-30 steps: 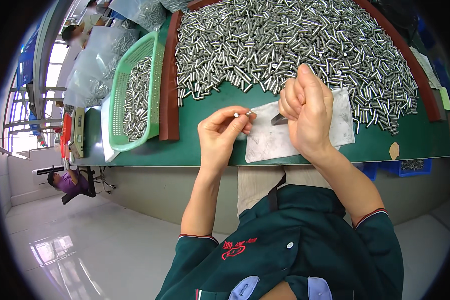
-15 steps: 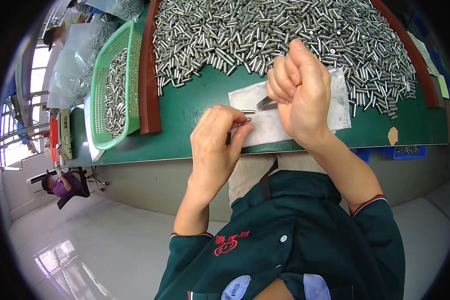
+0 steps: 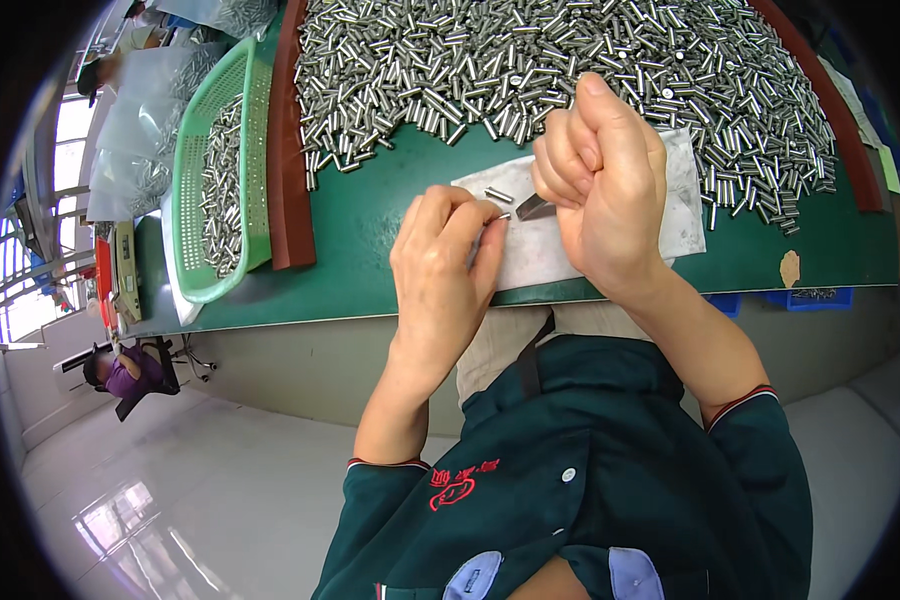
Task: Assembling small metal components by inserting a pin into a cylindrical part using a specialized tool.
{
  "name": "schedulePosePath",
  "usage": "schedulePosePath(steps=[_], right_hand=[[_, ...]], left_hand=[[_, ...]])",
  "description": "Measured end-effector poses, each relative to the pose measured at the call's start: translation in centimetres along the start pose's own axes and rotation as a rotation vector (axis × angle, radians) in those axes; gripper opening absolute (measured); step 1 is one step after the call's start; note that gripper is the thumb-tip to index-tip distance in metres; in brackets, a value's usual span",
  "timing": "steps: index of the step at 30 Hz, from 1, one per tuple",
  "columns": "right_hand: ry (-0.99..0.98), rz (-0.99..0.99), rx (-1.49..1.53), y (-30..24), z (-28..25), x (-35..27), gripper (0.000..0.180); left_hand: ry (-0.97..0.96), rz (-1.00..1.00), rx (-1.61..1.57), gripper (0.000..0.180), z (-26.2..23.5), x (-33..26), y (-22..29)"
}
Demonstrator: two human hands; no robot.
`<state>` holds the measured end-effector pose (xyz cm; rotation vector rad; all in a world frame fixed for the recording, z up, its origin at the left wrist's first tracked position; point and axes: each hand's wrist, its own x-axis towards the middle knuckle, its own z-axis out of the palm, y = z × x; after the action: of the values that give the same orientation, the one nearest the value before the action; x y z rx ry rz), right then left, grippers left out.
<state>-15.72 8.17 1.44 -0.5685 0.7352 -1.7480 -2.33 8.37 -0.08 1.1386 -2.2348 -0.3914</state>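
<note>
A white cloth (image 3: 550,250) with grey smudges lies on the green tabletop under both my hands. My left hand (image 3: 438,262) is closed in a pinch, and the tip of a small metal pin (image 3: 504,216) sticks out between its thumb and fingertips. Just beyond those fingertips a shiny loose pin (image 3: 499,195) rests on the cloth. My right hand (image 3: 610,180) is a fist around a flat metal tool (image 3: 532,207). Only the tool's end shows, pointing toward the left fingertips; its kind is hidden by the hand.
A large heap of metal pins (image 3: 530,70) covers the table's far side, between red-brown rails (image 3: 292,160). Left of them stands a green plastic basket (image 3: 183,200) with more pins. Filled clear bags (image 3: 135,140) lie beyond. A person (image 3: 135,372) sits far left.
My left hand has moved slightly away from me, its pinched pin now nearer the tool. The loose pin has shifted farther off and turned. My right hand stays nearly still.
</note>
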Motion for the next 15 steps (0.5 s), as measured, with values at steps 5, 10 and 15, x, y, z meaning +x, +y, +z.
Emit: schedulePosePath(steps=[5,10,15], right_hand=[[0.028,0.025,0.027,0.26,0.13,0.09,0.037],[0.030,0.025,0.022,0.32,0.16,0.09,0.037],[0.040,0.026,0.005,0.36,0.33,0.07,0.038]], left_hand=[[0.008,-0.038,-0.047,0.009,0.31,-0.38,-0.43],[0.017,-0.067,-0.046,0.010,0.44,-0.35,-0.28],[0.018,-0.062,-0.050,0.009,0.41,-0.33,-0.33]])
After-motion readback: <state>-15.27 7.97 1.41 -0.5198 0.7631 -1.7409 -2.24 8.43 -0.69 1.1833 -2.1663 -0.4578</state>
